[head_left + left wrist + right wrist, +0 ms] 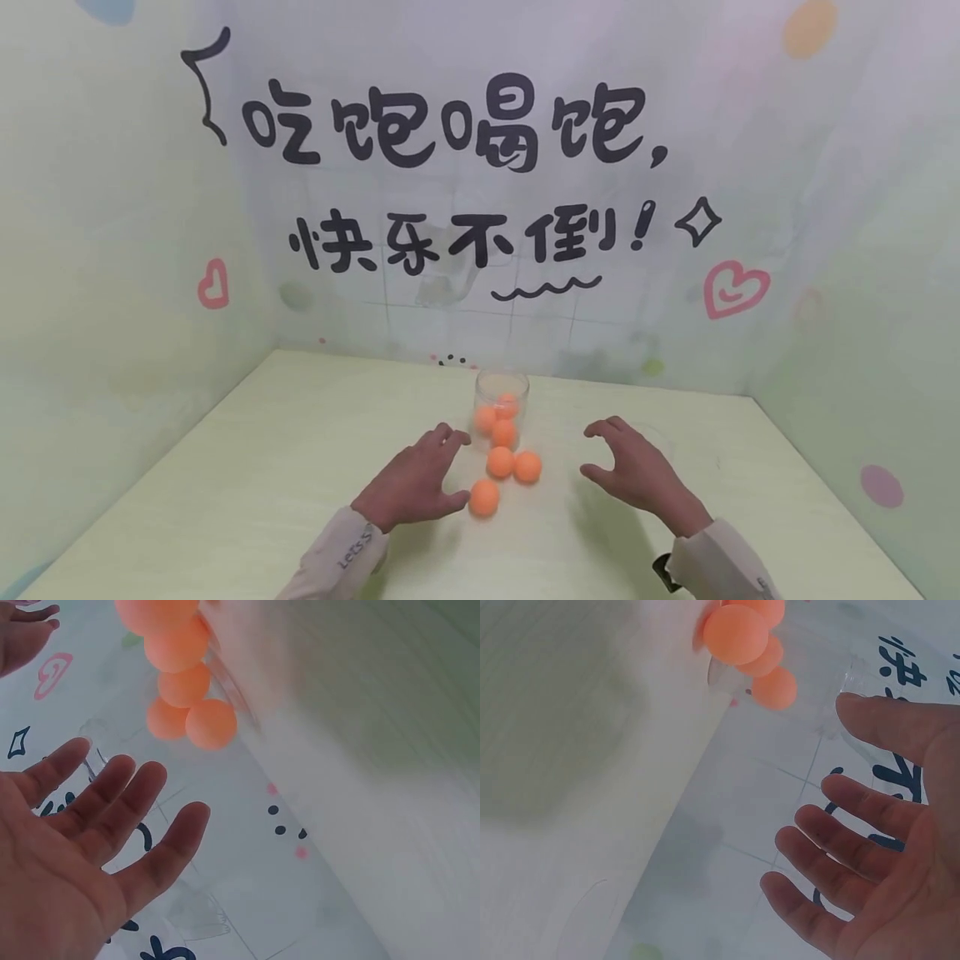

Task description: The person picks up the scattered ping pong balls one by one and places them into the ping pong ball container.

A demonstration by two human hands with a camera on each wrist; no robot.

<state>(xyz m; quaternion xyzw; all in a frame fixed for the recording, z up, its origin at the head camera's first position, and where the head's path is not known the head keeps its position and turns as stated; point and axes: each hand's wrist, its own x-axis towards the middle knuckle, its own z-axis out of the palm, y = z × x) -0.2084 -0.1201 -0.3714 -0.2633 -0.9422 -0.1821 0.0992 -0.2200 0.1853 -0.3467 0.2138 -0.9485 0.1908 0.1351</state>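
Note:
A clear cylindrical container (502, 385) stands on the table with orange balls (486, 418) seen in and through it. In front of it lie more orange balls, two side by side (500, 462) and one nearer (483, 497). My left hand (418, 482) hovers left of them, fingers spread and slightly bent, its thumb tip close by the nearest ball; whether they touch I cannot tell. To the right, my right hand (647, 477) is held above the table, fingers apart, holding nothing. Both palms, left (56, 892) and right (900, 900), look bare in the wrist views.
The pale table (247, 467) meets a back wall (330, 317) with black lettering and drawings, and side walls rise left (112, 333) and right (862, 375). A faint, clear curved outline shows on the table beside my right hand.

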